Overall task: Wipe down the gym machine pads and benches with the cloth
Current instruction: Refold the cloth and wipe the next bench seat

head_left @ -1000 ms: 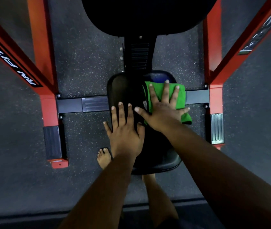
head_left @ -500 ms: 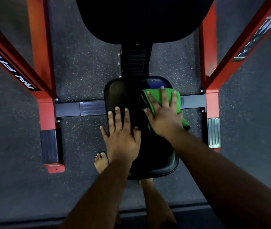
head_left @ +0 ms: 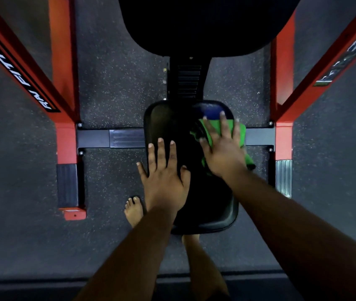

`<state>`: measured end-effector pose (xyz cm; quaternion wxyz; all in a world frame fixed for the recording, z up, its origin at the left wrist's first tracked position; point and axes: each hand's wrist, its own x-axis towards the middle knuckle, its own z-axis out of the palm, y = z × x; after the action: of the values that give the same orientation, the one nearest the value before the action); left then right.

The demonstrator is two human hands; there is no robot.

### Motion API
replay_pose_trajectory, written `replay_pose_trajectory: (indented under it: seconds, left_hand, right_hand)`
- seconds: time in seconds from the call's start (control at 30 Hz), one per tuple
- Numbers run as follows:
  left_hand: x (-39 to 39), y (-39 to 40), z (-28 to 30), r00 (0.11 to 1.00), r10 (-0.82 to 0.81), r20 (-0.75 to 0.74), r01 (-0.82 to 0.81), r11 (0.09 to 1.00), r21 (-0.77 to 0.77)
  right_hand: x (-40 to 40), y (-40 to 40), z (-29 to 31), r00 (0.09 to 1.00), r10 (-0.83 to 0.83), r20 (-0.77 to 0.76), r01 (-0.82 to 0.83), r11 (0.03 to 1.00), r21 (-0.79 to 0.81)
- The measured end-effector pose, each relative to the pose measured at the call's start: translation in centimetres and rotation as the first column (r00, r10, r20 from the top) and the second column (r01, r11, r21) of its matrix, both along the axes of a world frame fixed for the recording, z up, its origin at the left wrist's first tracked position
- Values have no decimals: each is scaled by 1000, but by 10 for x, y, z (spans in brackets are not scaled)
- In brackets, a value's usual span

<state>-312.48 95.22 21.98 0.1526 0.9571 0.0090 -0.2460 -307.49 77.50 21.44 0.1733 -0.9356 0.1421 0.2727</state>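
Flat on black seat pad (head_left: 168, 122): left hand (head_left: 164, 181) bare, right hand (head_left: 222, 153) over green cloth (head_left: 241, 133); frame lettering unreadable.

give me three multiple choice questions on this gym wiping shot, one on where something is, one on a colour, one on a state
1. Where does the cloth lie?
A. on the far right part of the seat pad
B. on the floor
C. over the red frame

2. What colour is the cloth?
A. white
B. green
C. blue

3. How is the left hand placed?
A. curled round a handle
B. raised in the air
C. flat, fingers straight, on the seat pad's left side

Answers: 1 A, the right hand presses it there on the pad; 2 B, bright green shows around the fingers; 3 C, the palm lies flat on the black pad with nothing held.
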Motion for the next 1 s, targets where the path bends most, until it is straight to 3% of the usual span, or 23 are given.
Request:
replay_pose_trajectory:
  seconds: [0.1,0.23,0.33,0.4,0.5,0.57,0.67,0.83,0.9,1.0]
  left_hand:
    - [-2,-1,0,1000,-2,-16,2,1000,-13]
    - [1,-1,0,1000,6,-20,-7,1000,-23]
    - [1,0,1,1000,2,-21,-3,999,-42]
    - [0,1,1,1000,-4,-17,3,999,-38]
    - [1,1,2,1000,-11,-29,10,999,-38]
    - [1,1,1,1000,-6,-29,6,1000,-30]
    - [1,0,0,1000,-1,-21,0,1000,-19]
    - [-1,-1,0,1000,-1,-31,0,1000,-29]
    - [-1,0,1,1000,4,-18,-5,999,-38]
    - [0,1,1,1000,-6,-14,6,999,-43]
  right_hand:
    - [70,19,-23,1000,9,-5,-9,998,-64]
    - [105,60,-31,938,340,61,-344,936,74]
    - [103,39,-30,883,456,111,-464,884,60]
    - [90,5,-28,914,393,99,-395,919,-1]
    - [66,-35,-19,998,60,20,-60,998,22]
    - [65,-27,-18,1000,-6,-1,6,1000,0]
    - [91,28,-28,982,190,13,-190,981,-45]
    - [120,78,-38,813,575,88,-581,810,79]
    - [116,48,-34,795,597,108,-606,790,90]
    - [86,-10,-19,884,458,95,-464,883,62]
